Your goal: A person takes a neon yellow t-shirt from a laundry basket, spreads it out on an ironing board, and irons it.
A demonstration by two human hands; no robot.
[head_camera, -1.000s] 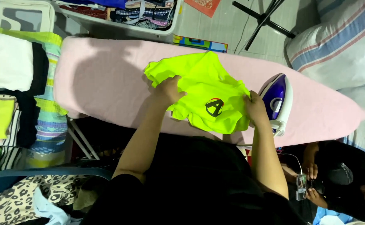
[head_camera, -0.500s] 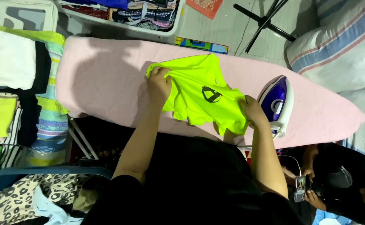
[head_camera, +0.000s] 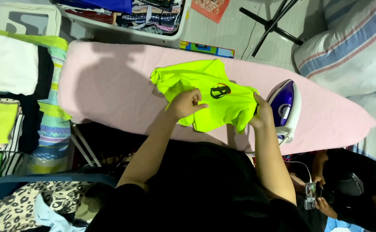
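A neon-yellow shirt lies bunched on the pink ironing board, about midway along it and close to the edge nearest the person. Its long axis runs slantwise — from a crumpled end toward the far edge on the left, down to a hanging end at the near edge on the right — with a dark round print facing up.

The left hand rests on the cloth's near-left part, fingers closed around a fold of the shirt, forefinger pointing right. The right hand pinches the shirt's right edge, fingers closed on the fabric. Both hands touch the garment, one at each end of its near side; neither is clearly nearer.

Just beside the right hand stands a purple and white iron, tipped on its heel near the board's narrow end. How the shirt is folded underneath is hidden — sleeves and collar cannot be made out. At the lower right, another person's hand holds a phone, partly cut off.
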